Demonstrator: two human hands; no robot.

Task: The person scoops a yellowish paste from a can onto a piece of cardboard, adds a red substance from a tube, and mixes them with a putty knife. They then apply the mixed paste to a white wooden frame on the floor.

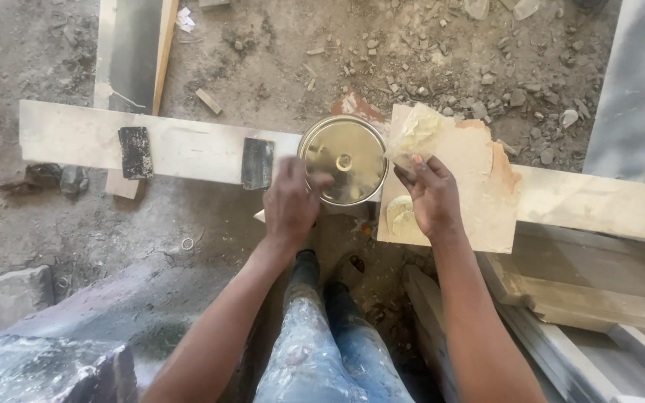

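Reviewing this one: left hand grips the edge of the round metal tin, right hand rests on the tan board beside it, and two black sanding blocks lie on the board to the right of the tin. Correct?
Not quite. In the head view the two black blocks lie left of the tin, on the pale plank, not to its right. The left hand at the tin's edge and the right hand on the tan board are as stated.

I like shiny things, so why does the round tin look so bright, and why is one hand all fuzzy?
Head view: the round tin's metal lid mirrors the light with soft glare; the left hand at its edge is smeared by motion blur; the right hand on the flat board is sharper; the lower left corner lies in shadow.
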